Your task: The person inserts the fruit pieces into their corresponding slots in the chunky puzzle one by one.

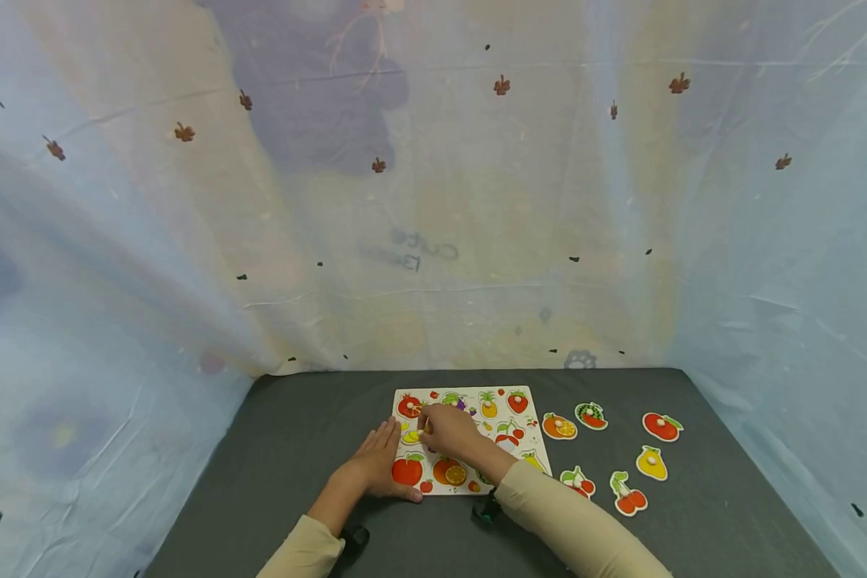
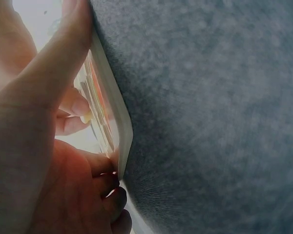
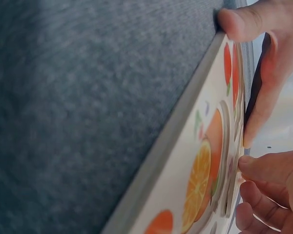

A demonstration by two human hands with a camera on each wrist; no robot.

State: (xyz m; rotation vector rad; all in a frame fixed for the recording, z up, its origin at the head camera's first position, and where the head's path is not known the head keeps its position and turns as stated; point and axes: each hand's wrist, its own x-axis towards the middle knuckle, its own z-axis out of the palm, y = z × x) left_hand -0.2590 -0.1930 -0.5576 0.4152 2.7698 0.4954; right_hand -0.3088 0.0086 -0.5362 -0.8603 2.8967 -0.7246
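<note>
A white wooden fruit puzzle board lies on the dark cloth, printed with fruits such as an orange. My left hand rests along the board's left edge, fingers straight, thumb by the near corner. Over the left middle of the board, my right hand pinches the small pale yellow knob of a puzzle piece between thumb and fingertips. The fingers mostly hide that piece, though yellow shows beside them. In the right wrist view, the right fingertips are close over the board.
Loose knobbed pieces lie right of the board: an orange, a watermelon, a red fruit, a pear, cherries and another red piece near the right sleeve. A pale patterned curtain surrounds the table.
</note>
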